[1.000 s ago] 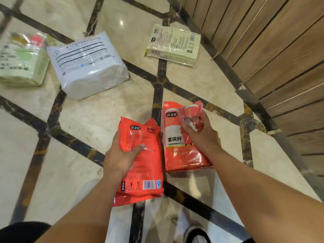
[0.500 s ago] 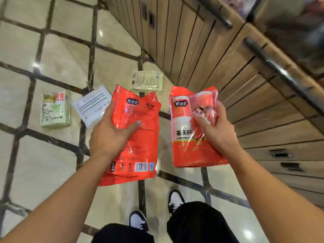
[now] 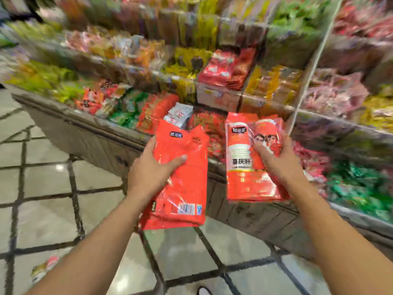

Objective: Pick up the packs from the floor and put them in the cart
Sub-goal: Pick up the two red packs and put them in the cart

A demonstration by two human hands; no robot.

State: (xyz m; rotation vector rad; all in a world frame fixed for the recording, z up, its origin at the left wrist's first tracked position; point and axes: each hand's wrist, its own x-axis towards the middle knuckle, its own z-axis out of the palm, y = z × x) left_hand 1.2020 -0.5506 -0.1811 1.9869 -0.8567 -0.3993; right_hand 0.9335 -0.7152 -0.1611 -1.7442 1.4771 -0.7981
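Two red packs lifted, left hand [image 3: 148, 175] gripping one [image 3: 182, 179], right hand [image 3: 276, 162] another [image 3: 244, 167]; cart unseen, one pack [image 3: 43, 268] on floor [image 3: 42, 179].

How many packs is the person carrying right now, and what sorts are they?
Red pack with its barcode side showing, in the left hand: 1
Red pack with a cup picture and two cartoon faces, in the right hand: 1
Total carried: 2
The blurred shelf goods behind are too smeared to count.
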